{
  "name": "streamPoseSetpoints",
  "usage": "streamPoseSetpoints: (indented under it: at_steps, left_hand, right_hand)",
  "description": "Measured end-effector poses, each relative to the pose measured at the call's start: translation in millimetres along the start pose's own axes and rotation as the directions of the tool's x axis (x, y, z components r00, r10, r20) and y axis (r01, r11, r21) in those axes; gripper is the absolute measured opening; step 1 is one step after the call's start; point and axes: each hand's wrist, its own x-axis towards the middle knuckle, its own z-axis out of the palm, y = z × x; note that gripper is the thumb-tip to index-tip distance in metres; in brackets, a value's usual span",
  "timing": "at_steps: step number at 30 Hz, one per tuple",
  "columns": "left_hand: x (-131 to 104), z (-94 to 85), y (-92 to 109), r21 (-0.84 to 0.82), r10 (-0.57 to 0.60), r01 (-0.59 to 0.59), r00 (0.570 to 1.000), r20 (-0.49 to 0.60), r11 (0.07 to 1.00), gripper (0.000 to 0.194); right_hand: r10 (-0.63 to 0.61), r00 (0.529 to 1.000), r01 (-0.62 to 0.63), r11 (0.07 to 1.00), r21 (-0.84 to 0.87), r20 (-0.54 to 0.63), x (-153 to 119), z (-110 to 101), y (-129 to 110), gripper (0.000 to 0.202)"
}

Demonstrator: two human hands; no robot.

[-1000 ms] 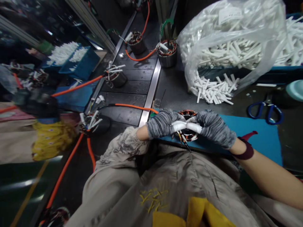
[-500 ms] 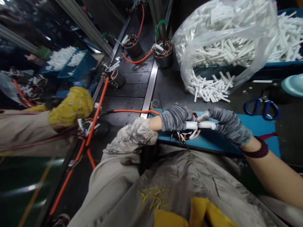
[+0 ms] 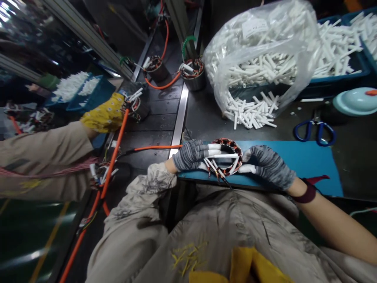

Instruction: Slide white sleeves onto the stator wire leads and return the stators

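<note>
A motor stator point(image 3: 227, 142), a ring of orange-and-black windings with white sleeves across its opening, sits at the front of the blue mat. My left hand point(image 3: 193, 154), in a grey glove with white fingertips, grips its left side, two fingers reaching over the opening. At the right rim, my right hand point(image 3: 265, 165) in a matching glove has its thumb and fingers closed on the edge. A long white sleeve point(image 3: 225, 156) lies across the ring between the hands. Short leads hang off the near side, and an orange cable point(image 3: 157, 148) comes up to my left hand.
Behind the blue mat point(image 3: 315, 165) stands a plastic bag point(image 3: 218, 70) spilling white sleeves beside a blue bin point(image 3: 350, 74). Scissors point(image 3: 321, 133) and a light-blue-lidded container point(image 3: 356, 102) lie right. At left, a co-worker's yellow-gloved hand point(image 3: 103, 116) touches another stator point(image 3: 140, 108) on the line.
My hands have drawn apart from the middle of the stator to its left and right sides, uncovering the ring. The co-worker's yellow glove has moved up and right to a stator. The view has shifted slightly.
</note>
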Motion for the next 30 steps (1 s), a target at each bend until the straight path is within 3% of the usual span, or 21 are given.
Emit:
streamPoseSetpoints:
  at_steps: [2, 4, 6, 7, 9, 11, 13, 15, 17, 19, 22, 26, 30]
  left_hand:
    - [1.1, 11.2, 22.3, 0.114, -0.059, 0.066, 0.996, -0.07, 0.991, 0.049]
    - [7.0, 22.5, 53.1, 0.252, -0.165, 0.2, 0.974, -0.153, 0.947, 0.044]
    - [17.7, 33.3, 84.2, 0.336, -0.285, 0.354, 0.928, -0.239, 0.873, 0.046]
    - [23.9, 37.7, 96.9, 0.345, -0.334, 0.419, 0.9, -0.281, 0.84, 0.047]
    - [34.3, 43.1, 112.6, 0.308, -0.38, 0.487, 0.857, -0.348, 0.817, 0.052]
    - [37.1, 42.7, 114.3, 0.222, -0.352, 0.47, 0.837, -0.418, 0.854, 0.059]
    - [29.9, 37.3, 105.7, 0.09, -0.28, 0.371, 0.819, -0.501, 0.924, 0.068]
    - [15.8, 30.2, 93.1, -0.051, -0.203, 0.214, 0.786, -0.584, 0.976, 0.069]
    - [1.3, 24.9, 82.3, -0.132, -0.134, 0.064, 0.763, -0.632, 0.989, 0.054]
    - [-8.5, 23.0, 75.8, -0.137, -0.08, -0.01, 0.768, -0.636, 0.991, 0.036]
    - [-13.1, 25.2, 73.1, -0.118, -0.069, -0.001, 0.806, -0.588, 0.993, 0.031]
    - [-12.2, 27.8, 72.5, -0.138, -0.091, 0.015, 0.822, -0.562, 0.99, 0.033]
    - [-10.1, 24.3, 70.1, -0.164, -0.082, -0.008, 0.84, -0.536, 0.986, 0.032]
  right_hand:
    - [0.027, 0.999, -0.03, 0.996, -0.086, -0.033, 6.7, -12.0, 11.1, 0.047]
    - [0.102, 0.983, -0.141, 0.95, -0.278, -0.153, 18.0, -30.8, 26.1, 0.042]
    - [0.193, 0.932, -0.331, 0.8, -0.5, -0.308, 34.1, -50.9, 42.4, 0.04]
    - [0.245, 0.909, -0.405, 0.713, -0.572, -0.338, 42.9, -59.6, 49.6, 0.041]
    - [0.302, 0.881, -0.472, 0.628, -0.619, -0.365, 57.3, -72.0, 59.7, 0.037]
    - [0.303, 0.869, -0.485, 0.678, -0.552, -0.392, 61.5, -76.4, 61.2, 0.03]
    - [0.277, 0.849, -0.48, 0.76, -0.438, -0.45, 50.6, -73.4, 53.4, 0.023]
    - [0.249, 0.828, -0.428, 0.86, -0.279, -0.502, 25.9, -64.5, 38.0, 0.023]
    - [0.243, 0.817, -0.286, 0.958, -0.002, -0.524, -5.7, -52.1, 19.7, 0.034]
    - [0.319, 0.853, -0.246, 0.944, 0.22, -0.413, -35.1, -39.0, 4.3, 0.046]
    - [0.398, 0.842, -0.291, 0.904, 0.315, -0.365, -61.9, -23.1, -3.8, 0.035]
    - [0.52, 0.801, -0.327, 0.795, 0.51, -0.297, -66.5, -12.2, 6.8, 0.033]
    - [0.512, 0.846, -0.307, 0.699, 0.646, -0.152, -59.3, -7.6, 15.0, 0.032]
